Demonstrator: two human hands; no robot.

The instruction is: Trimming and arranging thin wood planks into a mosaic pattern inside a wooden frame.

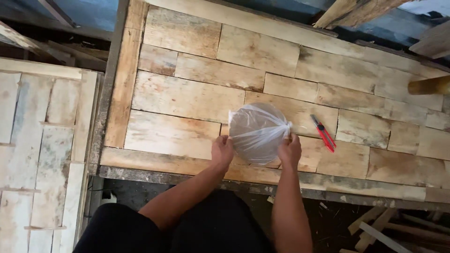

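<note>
A round clear plastic bag, knotted at its right side, rests on a rough wooden plank table near the front edge. My left hand presses against the bag's lower left side, fingers curled on the plastic. On the bag's right side, my right hand grips just below the knot. What the bag contains is hard to tell; it looks greyish through the plastic.
A red utility knife lies on the planks just right of the bag. A wooden handle end pokes in at the far right. Another plank panel stands to the left. Wood scraps lie on the floor at lower right.
</note>
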